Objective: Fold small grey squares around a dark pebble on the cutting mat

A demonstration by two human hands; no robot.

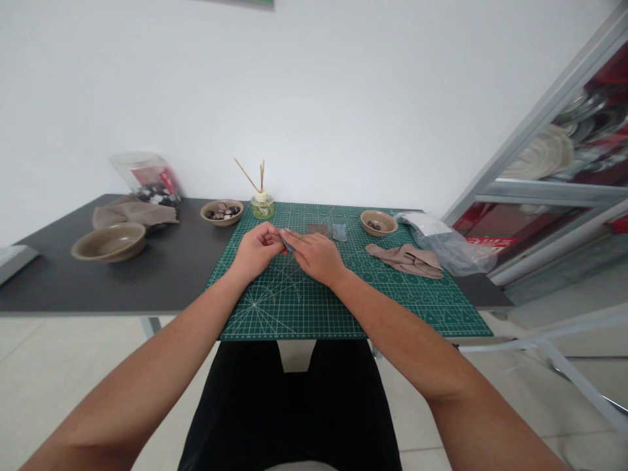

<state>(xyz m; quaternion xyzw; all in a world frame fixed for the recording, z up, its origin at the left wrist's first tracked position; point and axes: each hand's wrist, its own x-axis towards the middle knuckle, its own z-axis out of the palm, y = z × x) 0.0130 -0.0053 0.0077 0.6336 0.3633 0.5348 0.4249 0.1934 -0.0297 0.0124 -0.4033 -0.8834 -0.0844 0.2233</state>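
The curled left hand and flatter right hand, both nearly closed, pinch a thin grey piece between the table's front and back edges. Its long side slants, far end leftward. A bottle stands near the back edge.

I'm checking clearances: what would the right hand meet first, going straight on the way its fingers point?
Most likely the left hand, just ahead of the right hand, with a small grey piece between them; exact depth is unclear.
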